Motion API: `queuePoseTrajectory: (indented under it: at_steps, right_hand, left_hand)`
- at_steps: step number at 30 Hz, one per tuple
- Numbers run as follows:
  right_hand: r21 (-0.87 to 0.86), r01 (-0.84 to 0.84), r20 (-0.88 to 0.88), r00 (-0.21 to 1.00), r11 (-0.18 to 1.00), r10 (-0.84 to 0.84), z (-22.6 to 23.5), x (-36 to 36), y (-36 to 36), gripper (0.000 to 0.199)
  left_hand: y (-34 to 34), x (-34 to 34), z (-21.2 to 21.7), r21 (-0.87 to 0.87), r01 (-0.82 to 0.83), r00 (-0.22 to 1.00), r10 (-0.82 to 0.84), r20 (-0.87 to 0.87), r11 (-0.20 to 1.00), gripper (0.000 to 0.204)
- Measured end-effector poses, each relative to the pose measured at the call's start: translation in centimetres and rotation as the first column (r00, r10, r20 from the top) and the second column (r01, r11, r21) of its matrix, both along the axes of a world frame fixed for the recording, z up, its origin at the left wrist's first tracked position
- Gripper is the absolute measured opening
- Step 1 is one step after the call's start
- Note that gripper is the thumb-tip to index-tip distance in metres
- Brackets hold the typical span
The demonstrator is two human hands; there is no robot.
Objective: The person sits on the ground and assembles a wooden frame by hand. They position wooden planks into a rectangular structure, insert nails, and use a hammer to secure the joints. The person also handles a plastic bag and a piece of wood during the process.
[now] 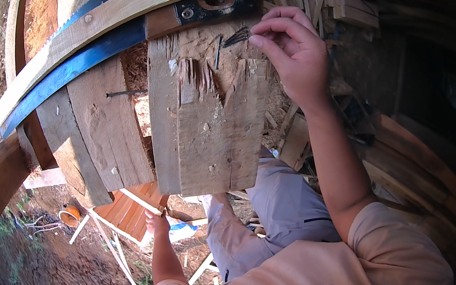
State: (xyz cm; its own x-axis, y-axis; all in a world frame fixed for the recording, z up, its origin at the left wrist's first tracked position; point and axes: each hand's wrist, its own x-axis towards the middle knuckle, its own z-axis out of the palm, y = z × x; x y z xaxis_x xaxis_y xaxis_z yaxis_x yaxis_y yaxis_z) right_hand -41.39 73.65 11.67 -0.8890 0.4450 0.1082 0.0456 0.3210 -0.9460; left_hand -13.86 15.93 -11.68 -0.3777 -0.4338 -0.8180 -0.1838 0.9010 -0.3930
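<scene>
My right hand [291, 52] reaches up over a rough, splintered wooden plank [209, 139], and its fingertips pinch a small bunch of dark nails [235, 36] lying at the plank's top edge. One more loose nail [217, 53] lies beside them, and a long nail [124, 92] rests on the neighbouring board [106, 127]. My left hand [156, 221] is low, under the plank's near edge, with its fingers curled. What it holds is hidden.
A handsaw with a blue blade [74, 66] and a black handle [216, 4] lies across the boards under a pale batten [125, 8]. Scrap wood [338, 7] is piled at the right. Bare earth, an orange slatted panel [127, 212] and an orange pot [70, 215] lie below.
</scene>
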Motion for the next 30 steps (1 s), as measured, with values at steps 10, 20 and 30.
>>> queuePoseTrajectory:
  at_steps: [10,20,30]
  right_hand:
    - [0.660,-0.512,0.236,0.836,0.550,0.495,6.2,-3.7,-1.1,0.008]
    - [0.576,-0.628,0.255,0.746,0.523,0.615,7.0,-5.4,-0.8,0.011]
    - [-0.237,-0.121,0.027,0.991,0.964,0.131,5.4,-2.0,-3.4,0.011]
  left_hand:
    - [0.4,0.1,0.3,-0.012,-0.007,1.000,0.007,-0.013,1.000,0.102]
    - [0.6,0.3,0.2,-0.033,0.015,1.000,-0.014,0.020,0.999,0.102]
    - [0.6,0.3,-0.2,-0.033,0.037,0.999,-0.038,-0.017,0.999,0.103]
